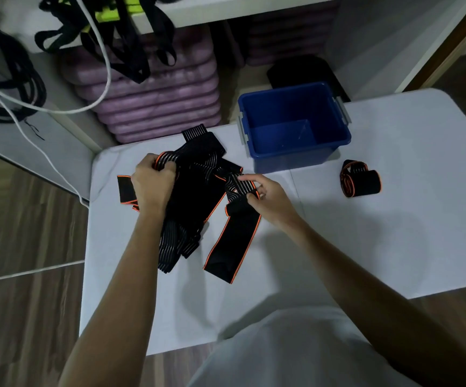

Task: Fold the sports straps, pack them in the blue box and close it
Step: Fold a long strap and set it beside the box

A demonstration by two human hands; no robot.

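Head view: tangled pile of black straps (187,191) with orange edging sits on the white table (393,219), left of centre. Left hand (150,182) has fingers curled into the pile's upper-left bunch, gripping it. Right hand (265,195) pinches one strap end (234,185) between thumb and fingertips at the pile's right side. That strap's free length (231,241) runs from the right hand down toward the person, long axis roughly along the forearm, tail flat on the table.

Blue box (293,127) is open and looks empty, beyond the pile and to its right, nearer the right hand. One strap already rolled (360,178) lies right of the box, apart from it. A black shape behind the box may be the lid; can't confirm.

Judgement: the right hand owns the fold, and the tail has to come up away from the body toward the pinch.
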